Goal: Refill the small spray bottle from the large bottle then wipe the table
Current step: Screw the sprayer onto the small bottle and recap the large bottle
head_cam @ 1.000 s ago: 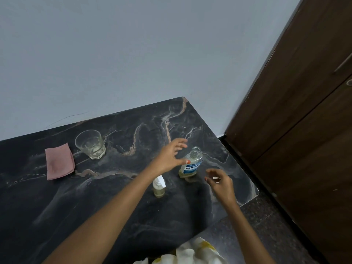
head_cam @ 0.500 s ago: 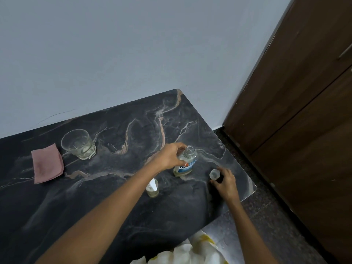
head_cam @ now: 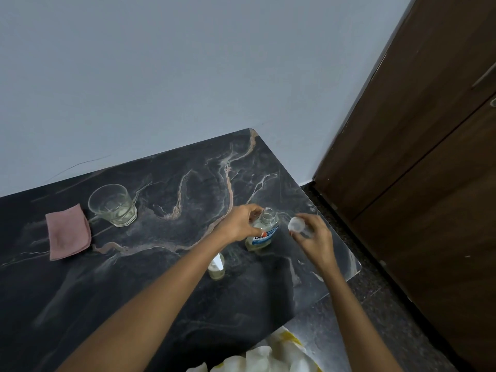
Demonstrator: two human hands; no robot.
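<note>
Near the right edge of the dark marble table, I see the large bottle standing upright w/ its neck uncapped, blue label facing me, a bit of pale liquid at the bottom. Left hand is wrapped around the bottle's shoulder, fingers closed on it, thumb on the label side. Right hand hovers just right of the bottle, off the table, pinching a clear cap between thumb and fingertips; cap opening faces the bottle's neck, not touching it. Small spray bottle stands on the table just in front-left of the large bottle, partly hidden by my left forearm; white top, pale liquid inside. Well left of the large bottle sits a clear glass tumbler w/ some liquid, and left of that, nearly touching it, a folded pink cloth lies flat. Wall behind the table, brown wooden door to the bottle's right.
</note>
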